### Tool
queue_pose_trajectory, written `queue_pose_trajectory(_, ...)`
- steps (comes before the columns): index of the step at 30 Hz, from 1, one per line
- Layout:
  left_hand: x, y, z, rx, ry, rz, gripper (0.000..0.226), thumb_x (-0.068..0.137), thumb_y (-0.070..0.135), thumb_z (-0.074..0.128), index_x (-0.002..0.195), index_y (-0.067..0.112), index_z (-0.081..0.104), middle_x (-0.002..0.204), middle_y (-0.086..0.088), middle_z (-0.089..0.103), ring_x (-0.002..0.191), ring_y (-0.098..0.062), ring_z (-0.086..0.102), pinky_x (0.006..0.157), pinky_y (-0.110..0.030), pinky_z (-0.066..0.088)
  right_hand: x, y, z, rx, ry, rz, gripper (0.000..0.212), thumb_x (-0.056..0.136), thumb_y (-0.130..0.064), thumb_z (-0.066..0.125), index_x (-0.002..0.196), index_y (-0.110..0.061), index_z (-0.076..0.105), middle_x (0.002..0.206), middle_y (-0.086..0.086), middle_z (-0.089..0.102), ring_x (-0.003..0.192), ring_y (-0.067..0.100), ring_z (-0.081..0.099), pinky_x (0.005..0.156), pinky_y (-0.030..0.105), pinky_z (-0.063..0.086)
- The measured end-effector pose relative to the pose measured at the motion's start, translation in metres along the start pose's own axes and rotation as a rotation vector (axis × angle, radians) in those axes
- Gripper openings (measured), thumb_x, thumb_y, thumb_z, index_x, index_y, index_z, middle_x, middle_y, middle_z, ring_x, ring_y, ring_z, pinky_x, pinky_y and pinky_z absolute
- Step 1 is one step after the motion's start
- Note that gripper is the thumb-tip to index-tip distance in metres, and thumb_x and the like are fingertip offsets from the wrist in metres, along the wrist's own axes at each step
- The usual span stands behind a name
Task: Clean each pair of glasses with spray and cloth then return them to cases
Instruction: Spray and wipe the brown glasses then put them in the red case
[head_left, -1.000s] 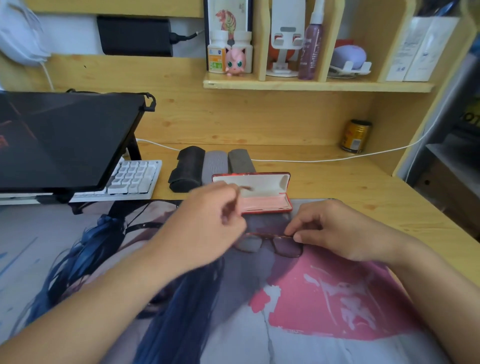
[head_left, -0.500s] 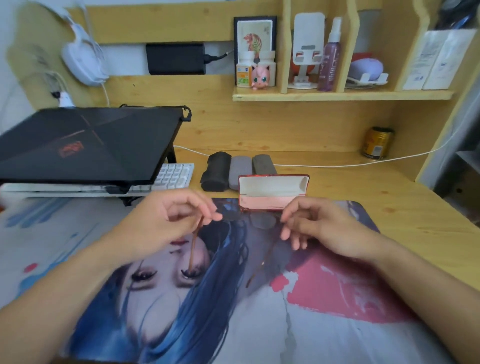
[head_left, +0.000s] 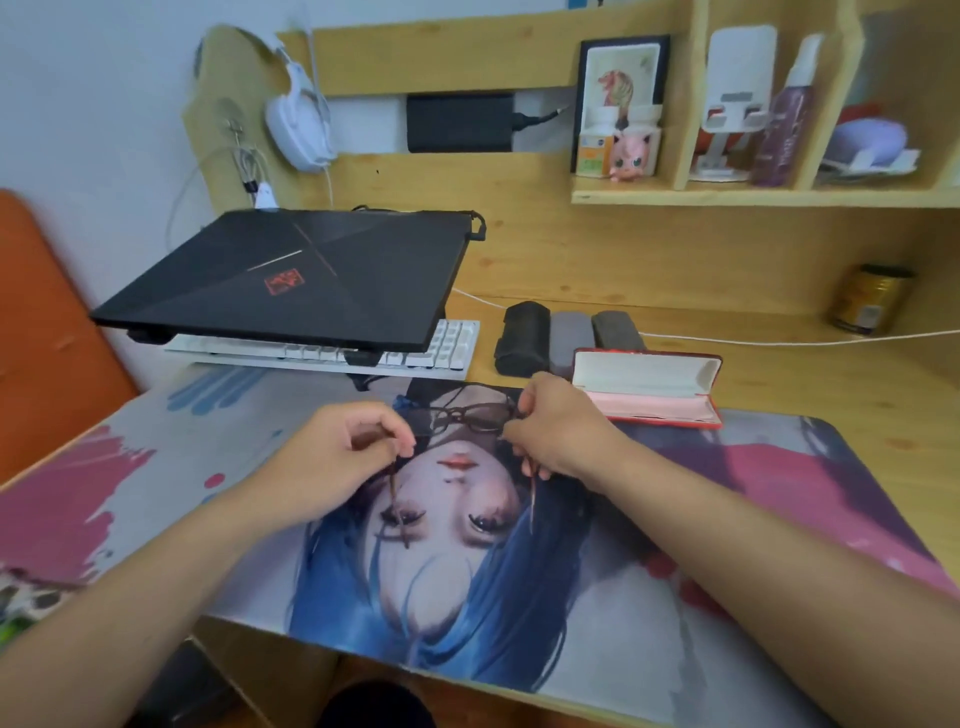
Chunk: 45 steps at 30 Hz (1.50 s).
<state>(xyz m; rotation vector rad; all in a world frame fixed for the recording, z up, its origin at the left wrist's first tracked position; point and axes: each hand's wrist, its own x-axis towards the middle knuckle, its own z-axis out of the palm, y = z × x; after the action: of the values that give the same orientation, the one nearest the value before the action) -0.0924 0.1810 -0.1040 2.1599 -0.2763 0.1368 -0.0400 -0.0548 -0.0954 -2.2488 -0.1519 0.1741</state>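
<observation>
The glasses are held just above the printed mat, at 10 o'clock from the open red case. The left hand pinches one temple, the right hand the other, both temples unfolded. The frame looks light, thin and fragile; hold it at the hinges, never on the lenses.

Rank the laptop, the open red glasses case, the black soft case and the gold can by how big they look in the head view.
Largest to smallest:
1. Laptop
2. Open red glasses case
3. Black soft case
4. Gold can, though it stands farther back, so this last step is unsure.
</observation>
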Motion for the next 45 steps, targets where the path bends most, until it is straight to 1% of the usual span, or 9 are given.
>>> queue_pose_trajectory(8, 0.021, -0.009, -0.006, 0.041, 0.12, -0.052, 0.033, 0.093, -0.006, 0.059, 0.085, 0.022, 0.075, 0.096, 0.005, 0.075, 0.093, -0.02, 0.069, 0.096, -0.039, 0.053, 0.007, -0.004, 0.006, -0.008, -0.053, -0.068, 0.023, 0.096, -0.027, 0.062, 0.084, -0.015, 0.046, 0.07, 0.015, 0.073, 0.044, 0.022, 0.057, 0.04, 0.025, 0.042)
queue_pose_trajectory(12, 0.003, 0.002, -0.008, 0.5, 0.183, 0.023, 0.031, 0.088, 0.005, 0.065, 0.084, 0.035, 0.071, 0.114, 0.014, 0.059, 0.112, -0.016, 0.058, 0.104, -0.037, 0.044, -0.009, 0.012, -0.018, -0.03, 0.039, -0.113, 0.026, 0.097, -0.035, 0.06, 0.085, -0.017, 0.047, 0.068, 0.011, 0.07, 0.045, 0.019, 0.058, 0.044, 0.027, 0.043)
queue_pose_trajectory(15, -0.021, 0.039, 0.007, 0.615, 0.285, 0.164, 0.022, 0.086, 0.011, 0.066, 0.089, 0.032, 0.072, 0.105, 0.017, 0.061, 0.103, -0.015, 0.056, 0.091, -0.037, 0.046, -0.023, 0.052, -0.062, -0.25, 0.223, -0.201, 0.019, 0.094, -0.031, 0.063, 0.08, -0.022, 0.054, 0.07, -0.004, 0.065, 0.063, 0.016, 0.06, 0.061, 0.032, 0.044)
queue_pose_trajectory(19, 0.003, 0.104, 0.079, 0.441, 0.056, 0.257, 0.017, 0.092, 0.019, 0.061, 0.093, 0.032, 0.072, 0.092, 0.022, 0.066, 0.088, 0.0, 0.059, 0.078, -0.026, 0.047, -0.023, 0.109, -0.119, -0.49, 0.448, -0.279, 0.008, 0.091, -0.014, 0.067, 0.084, -0.019, 0.068, 0.084, 0.0, 0.07, 0.082, 0.025, 0.064, 0.069, 0.027, 0.033)
queue_pose_trajectory(23, 0.071, 0.129, 0.163, 0.663, -0.019, 0.314, 0.017, 0.095, 0.013, 0.055, 0.099, 0.025, 0.066, 0.098, 0.0, 0.065, 0.093, -0.027, 0.064, 0.071, -0.04, 0.053, -0.019, 0.139, -0.143, -0.421, 0.533, -0.286, 0.01, 0.088, -0.011, 0.071, 0.09, -0.019, 0.075, 0.089, 0.0, 0.068, 0.076, 0.014, 0.054, 0.075, 0.025, 0.038)
queue_pose_trajectory(27, 0.113, 0.134, 0.199, 0.772, -0.06, 0.29, 0.017, 0.091, 0.003, 0.057, 0.083, 0.018, 0.062, 0.085, -0.004, 0.056, 0.087, -0.029, 0.062, 0.053, -0.033, 0.032, -0.02, 0.154, -0.153, -0.309, 0.532, -0.227, 0.013, 0.09, -0.011, 0.069, 0.091, -0.021, 0.077, 0.092, -0.001, 0.071, 0.079, 0.013, 0.058, 0.078, 0.026, 0.043)
queue_pose_trajectory(33, 0.128, 0.109, 0.202, 0.843, -0.117, 0.394, 0.045, 0.084, 0.001, 0.059, 0.055, 0.022, 0.032, 0.065, 0.003, 0.032, 0.07, -0.023, 0.046, 0.052, -0.033, 0.025, -0.015, 0.153, -0.148, -0.245, 0.497, -0.197, 0.012, 0.09, -0.016, 0.067, 0.088, -0.025, 0.075, 0.088, -0.008, 0.069, 0.079, 0.011, 0.058, 0.076, 0.027, 0.043)
queue_pose_trajectory(41, 0.144, 0.104, 0.193, 0.854, -0.217, 0.314, 0.022, 0.085, 0.0, 0.061, 0.083, 0.018, 0.073, 0.083, 0.0, 0.061, 0.086, -0.025, 0.063, 0.063, -0.037, 0.05, -0.016, 0.155, -0.148, -0.193, 0.45, -0.174, 0.018, 0.091, -0.017, 0.066, 0.083, -0.032, 0.071, 0.081, -0.016, 0.066, 0.074, 0.005, 0.057, 0.071, 0.023, 0.04)
queue_pose_trajectory(45, 0.142, 0.106, 0.192, 0.888, -0.208, 0.287, 0.035, 0.084, -0.003, 0.057, 0.056, 0.015, 0.048, 0.069, -0.001, 0.045, 0.073, -0.023, 0.05, 0.052, -0.033, 0.033, -0.017, 0.153, -0.146, -0.195, 0.439, -0.15, 0.014, 0.092, -0.018, 0.066, 0.087, -0.027, 0.075, 0.082, -0.017, 0.066, 0.076, 0.006, 0.057, 0.072, 0.023, 0.04)
